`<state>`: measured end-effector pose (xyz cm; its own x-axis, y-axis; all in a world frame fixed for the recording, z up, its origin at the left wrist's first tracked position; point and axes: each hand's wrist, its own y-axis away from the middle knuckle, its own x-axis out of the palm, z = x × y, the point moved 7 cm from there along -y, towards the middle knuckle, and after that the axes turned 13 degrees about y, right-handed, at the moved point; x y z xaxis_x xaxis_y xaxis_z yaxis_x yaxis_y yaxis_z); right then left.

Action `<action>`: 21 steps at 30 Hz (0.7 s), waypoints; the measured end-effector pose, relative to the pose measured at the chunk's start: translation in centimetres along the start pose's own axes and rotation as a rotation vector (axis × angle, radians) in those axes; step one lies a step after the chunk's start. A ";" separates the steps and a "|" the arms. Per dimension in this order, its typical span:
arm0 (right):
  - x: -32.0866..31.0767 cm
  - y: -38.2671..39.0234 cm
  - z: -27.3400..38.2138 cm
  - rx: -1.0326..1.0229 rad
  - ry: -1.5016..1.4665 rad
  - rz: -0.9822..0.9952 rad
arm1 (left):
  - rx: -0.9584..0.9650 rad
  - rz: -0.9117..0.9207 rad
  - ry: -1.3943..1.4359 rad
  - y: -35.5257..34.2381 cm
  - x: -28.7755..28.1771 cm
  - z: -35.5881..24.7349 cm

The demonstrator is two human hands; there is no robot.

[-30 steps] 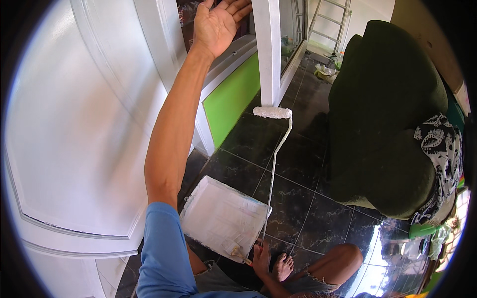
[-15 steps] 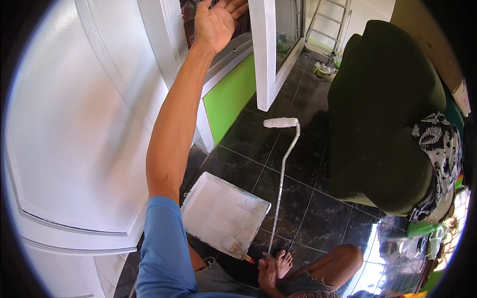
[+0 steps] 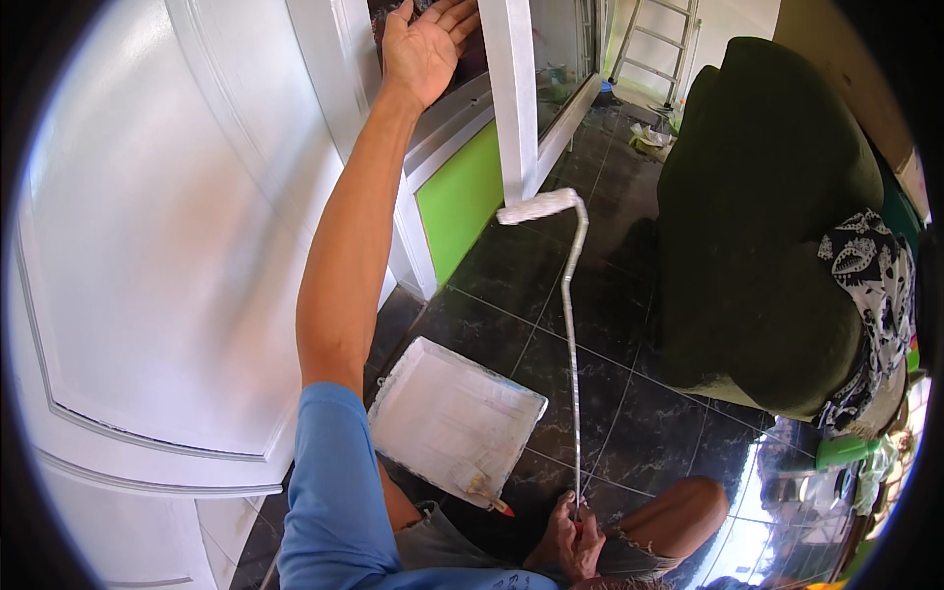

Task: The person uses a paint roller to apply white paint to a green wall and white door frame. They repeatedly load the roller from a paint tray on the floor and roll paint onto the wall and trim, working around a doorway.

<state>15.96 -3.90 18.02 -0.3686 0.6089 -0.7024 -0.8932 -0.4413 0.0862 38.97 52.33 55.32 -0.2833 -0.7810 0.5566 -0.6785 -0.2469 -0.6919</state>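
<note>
My left hand (image 3: 425, 57) is raised at the top, palm showing and fingers spread. Its fingertips are beside the white upright of an open window sash (image 3: 508, 98); contact cannot be made out. Low in the view, my right hand (image 3: 575, 541) is closed round the handle of a paint roller (image 3: 574, 324) with a long, thin frame. The roller's white sleeve (image 3: 538, 206) is at the sash's lower corner, overlapping it in view; whether they touch is unclear. On the floor lies a white paint tray (image 3: 442, 408) with a paintbrush (image 3: 490, 497) at its near corner.
A white panelled door (image 3: 157, 256) fills the left side. Past the tray is a green wall panel (image 3: 460, 202). A dark green sofa (image 3: 767, 236) with a patterned cloth (image 3: 865, 285) stands right, on black tiles (image 3: 629, 423). A ladder (image 3: 654, 44) leans at the back.
The roller has risen and its sleeve now tilts beside the sash's lower corner. My right hand has shifted right and hides more of my foot. My left hand stays raised and spread.
</note>
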 end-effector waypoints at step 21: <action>3.5 -5.5 -0.7 -0.058 0.197 -0.186 | 0.004 -0.042 -0.051 0.4 0.3 -0.1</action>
<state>19.80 0.17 14.57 -0.1369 0.5455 -0.8269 -0.9226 -0.3742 -0.0941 38.51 52.05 55.25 -0.2197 -0.7981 0.5610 -0.6866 -0.2820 -0.6701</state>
